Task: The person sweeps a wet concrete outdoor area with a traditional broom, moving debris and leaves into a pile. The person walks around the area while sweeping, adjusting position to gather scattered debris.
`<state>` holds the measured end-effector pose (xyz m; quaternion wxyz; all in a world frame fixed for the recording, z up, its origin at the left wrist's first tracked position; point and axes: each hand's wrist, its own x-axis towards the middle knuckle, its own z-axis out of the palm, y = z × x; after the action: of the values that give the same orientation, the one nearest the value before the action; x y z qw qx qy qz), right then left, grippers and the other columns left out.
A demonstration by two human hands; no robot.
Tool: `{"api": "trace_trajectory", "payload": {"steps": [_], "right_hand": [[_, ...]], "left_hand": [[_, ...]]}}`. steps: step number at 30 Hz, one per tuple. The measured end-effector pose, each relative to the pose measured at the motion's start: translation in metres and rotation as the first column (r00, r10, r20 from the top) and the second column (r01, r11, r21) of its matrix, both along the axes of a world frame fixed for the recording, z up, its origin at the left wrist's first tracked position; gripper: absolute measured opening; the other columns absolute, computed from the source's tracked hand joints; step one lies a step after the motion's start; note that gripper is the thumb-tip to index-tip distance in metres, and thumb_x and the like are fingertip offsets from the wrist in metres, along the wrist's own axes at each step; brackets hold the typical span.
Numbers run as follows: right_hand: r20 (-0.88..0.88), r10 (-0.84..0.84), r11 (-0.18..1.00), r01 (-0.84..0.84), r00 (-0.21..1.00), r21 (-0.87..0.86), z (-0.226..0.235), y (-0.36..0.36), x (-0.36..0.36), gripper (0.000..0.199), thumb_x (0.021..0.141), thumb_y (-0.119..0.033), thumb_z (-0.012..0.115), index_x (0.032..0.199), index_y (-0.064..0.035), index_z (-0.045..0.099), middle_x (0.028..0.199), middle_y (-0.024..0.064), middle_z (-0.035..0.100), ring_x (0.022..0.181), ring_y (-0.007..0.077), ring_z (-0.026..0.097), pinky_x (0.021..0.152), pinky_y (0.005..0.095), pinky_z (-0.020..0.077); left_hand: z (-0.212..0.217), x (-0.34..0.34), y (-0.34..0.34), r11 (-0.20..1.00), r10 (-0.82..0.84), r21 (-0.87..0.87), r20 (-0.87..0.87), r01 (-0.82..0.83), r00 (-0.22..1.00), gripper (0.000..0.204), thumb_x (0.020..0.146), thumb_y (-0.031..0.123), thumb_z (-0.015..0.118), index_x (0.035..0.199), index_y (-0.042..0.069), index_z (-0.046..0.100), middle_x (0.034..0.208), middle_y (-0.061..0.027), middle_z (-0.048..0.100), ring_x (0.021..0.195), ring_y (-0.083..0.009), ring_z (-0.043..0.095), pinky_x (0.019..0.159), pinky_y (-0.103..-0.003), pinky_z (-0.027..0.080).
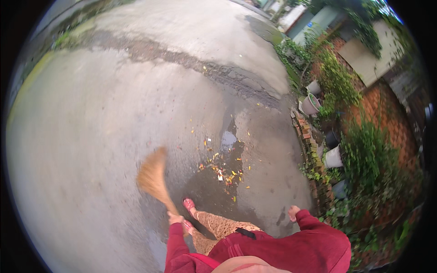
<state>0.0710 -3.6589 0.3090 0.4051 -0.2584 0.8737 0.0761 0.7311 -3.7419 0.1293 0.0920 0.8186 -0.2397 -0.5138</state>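
Note:
My left hand [174, 219] is closed around the handle of a straw broom [153, 175]. The broom slants up and away from me, and its wide tan bristles are slightly blurred over the pavement to the left of the litter. Scattered yellow leaves [233, 173] and bits of white litter [220, 175] lie on the wet concrete ahead of my feet. Out to the right, my right hand [293, 212] hangs beside my body with its fingers curled in. Nothing shows in it, and it is apart from the broom.
A small puddle [228, 139] lies beyond the leaves. Along the right runs a low brick edging [312, 152] with potted plants, a white pot [333, 157] and a pinkish bucket [311, 104]. A cracked, rough strip [236, 77] crosses the pavement farther off. My red sandals [188, 204] stand near the broom.

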Motion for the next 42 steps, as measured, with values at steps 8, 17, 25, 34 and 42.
{"api": "trace_trajectory", "payload": {"steps": [8,17,25,34,42], "right_hand": [[0.257,0.892,0.384,-0.923,0.371,0.000,-0.066,-0.046,0.112,0.012,0.072,-0.014,0.047,0.066,-0.0038,0.051,0.054,0.0062,0.049,0.046,0.0212,0.052,0.038,0.0355,0.0408],[0.392,0.484,0.857,-0.335,0.783,-0.391,-0.003,-0.239,0.371,0.014,0.078,-0.017,0.049,0.084,-0.0040,0.049,0.061,0.0056,0.055,0.048,0.0134,0.054,0.042,0.0289,0.0449],[0.319,0.332,0.931,-0.255,0.888,-0.261,-0.022,-0.302,0.478,0.012,0.078,-0.013,0.044,0.085,-0.0059,0.051,0.064,0.0054,0.055,0.048,0.0152,0.055,0.043,0.0309,0.0483],[0.367,0.682,0.727,-0.528,0.633,-0.439,0.023,-0.298,0.602,0.010,0.080,-0.014,0.053,0.081,-0.0046,0.051,0.062,0.0038,0.052,0.047,0.0127,0.052,0.043,0.0260,0.0441],[0.297,0.509,0.860,-0.462,0.808,-0.216,0.064,-0.312,0.611,0.010,0.080,-0.015,0.051,0.085,-0.0079,0.046,0.063,0.0050,0.050,0.049,0.0147,0.052,0.045,0.0286,0.0469]], "left_hand": [[0.092,0.025,-0.129,0.974,0.134,0.207,-0.849,0.088,0.511,0.024,0.070,0.004,0.055,0.090,0.008,0.043,0.061,-0.0056,0.050,0.045,-0.0126,0.049,0.041,-0.025,0.042],[0.197,0.158,-0.039,0.916,0.292,0.048,-0.760,-0.398,0.581,0.030,0.069,0.003,0.055,0.092,0.012,0.038,0.054,-0.0024,0.043,0.041,-0.0111,0.042,0.038,-0.024,0.039],[0.138,0.307,0.171,0.324,0.808,0.095,-0.545,-0.941,0.223,0.022,0.068,0.010,0.058,0.084,0.008,0.043,0.053,-0.0065,0.044,0.044,-0.0184,0.045,0.042,-0.032,0.043],[0.029,0.529,0.291,-0.085,0.357,-0.115,-0.931,-0.990,0.077,0.024,0.084,0.031,0.048,0.070,0.012,0.047,0.063,0.0025,0.047,0.058,-0.0116,0.046,0.052,-0.025,0.041],[-0.046,0.499,0.045,0.521,0.850,-0.043,0.118,-0.853,0.513,0.067,0.069,0.017,0.052,0.130,0.006,0.026,0.103,-0.0208,0.056,0.092,-0.0265,0.058,0.077,-0.038,0.047]]}}
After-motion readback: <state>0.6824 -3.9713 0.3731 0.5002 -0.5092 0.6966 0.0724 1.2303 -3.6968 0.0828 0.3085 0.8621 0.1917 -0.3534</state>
